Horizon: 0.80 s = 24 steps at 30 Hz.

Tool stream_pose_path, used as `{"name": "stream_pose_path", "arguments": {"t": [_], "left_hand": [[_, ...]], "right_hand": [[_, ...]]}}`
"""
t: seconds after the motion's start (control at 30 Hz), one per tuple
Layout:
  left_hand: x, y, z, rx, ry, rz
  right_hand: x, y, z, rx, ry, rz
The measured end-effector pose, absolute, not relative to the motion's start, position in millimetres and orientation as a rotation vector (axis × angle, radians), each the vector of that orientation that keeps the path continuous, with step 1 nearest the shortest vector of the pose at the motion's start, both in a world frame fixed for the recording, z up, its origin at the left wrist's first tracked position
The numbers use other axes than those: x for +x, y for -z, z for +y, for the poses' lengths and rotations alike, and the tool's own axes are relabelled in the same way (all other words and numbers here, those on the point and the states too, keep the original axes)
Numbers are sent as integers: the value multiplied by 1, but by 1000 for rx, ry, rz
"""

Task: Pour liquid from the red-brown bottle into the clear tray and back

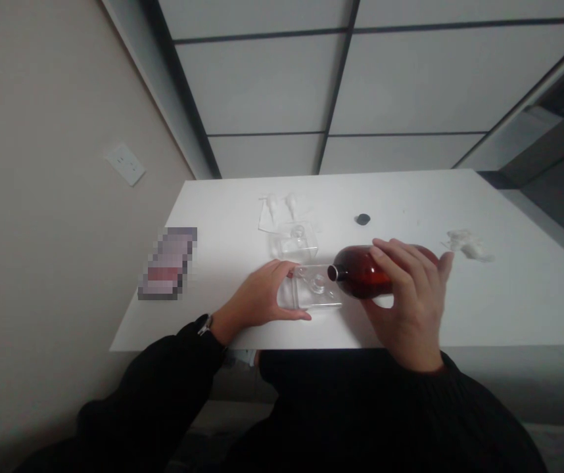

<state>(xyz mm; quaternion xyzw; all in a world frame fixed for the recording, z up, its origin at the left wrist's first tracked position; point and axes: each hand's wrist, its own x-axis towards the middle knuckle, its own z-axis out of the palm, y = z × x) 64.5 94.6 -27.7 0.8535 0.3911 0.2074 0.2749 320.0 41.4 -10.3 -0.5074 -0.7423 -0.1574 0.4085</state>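
Note:
My left hand (269, 294) grips the left end of a clear plastic box (319, 297), thumb on the near side and fingers on the far side. A round opening shows on the box's top. In my right hand (415, 299) lies a dark reddish-brown bottle (361, 269), tipped onto its side with fingers wrapped over it. Its uncapped neck points left and hangs over the right part of the box, near the round opening. Whether liquid is flowing out, I cannot tell. Just beyond sits a second clear plastic box (296, 243) of similar shape.
On the white table (223, 223), two small clear droppers (282, 205) lie at the back. A dark bottle cap (363, 219) is right of them. Crumpled clear plastic (469, 246) lies at the right, a blurred phone-like object (168, 263) at the left. A wall (65, 230) borders the left side.

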Motion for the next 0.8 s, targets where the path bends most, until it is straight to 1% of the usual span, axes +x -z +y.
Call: {"name": "stream_pose_path", "arguments": {"t": [0.8], "left_hand": [[65,27,94,2317,-555,1053]], "right_hand": [[319,8,41,-1291,471,-1871]]}}
